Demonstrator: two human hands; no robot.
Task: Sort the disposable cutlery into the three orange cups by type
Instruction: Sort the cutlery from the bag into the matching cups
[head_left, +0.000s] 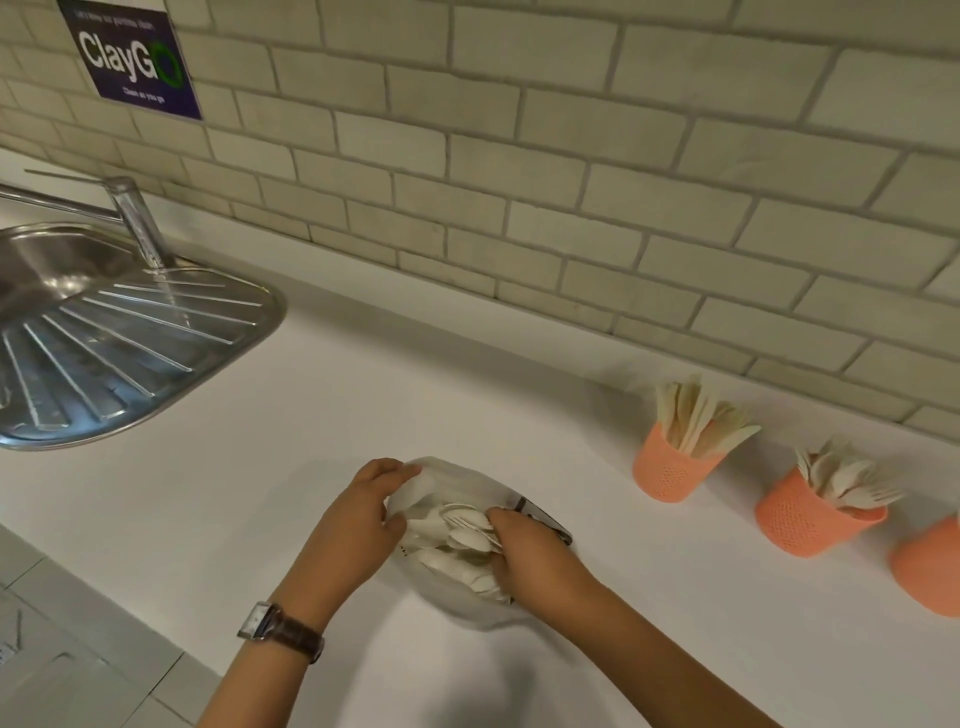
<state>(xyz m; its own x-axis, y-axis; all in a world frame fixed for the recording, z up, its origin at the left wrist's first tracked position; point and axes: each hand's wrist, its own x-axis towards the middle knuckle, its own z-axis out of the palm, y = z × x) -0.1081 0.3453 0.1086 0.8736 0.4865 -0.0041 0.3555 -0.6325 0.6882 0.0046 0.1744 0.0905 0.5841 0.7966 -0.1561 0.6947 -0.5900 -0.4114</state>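
The single head view looks steeply down (wide-angle, close) at the counter (519, 374), facing the tiled wall (571, 156).

Purple sign (132, 60) on tiled wall (519, 156) — "ClayGo", small txt below "Clean as you go".

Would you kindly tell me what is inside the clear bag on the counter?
White spoons and at least one fork show inside the bag. The right hand, reaching in, covers some of them, so what lies under it cannot be seen.
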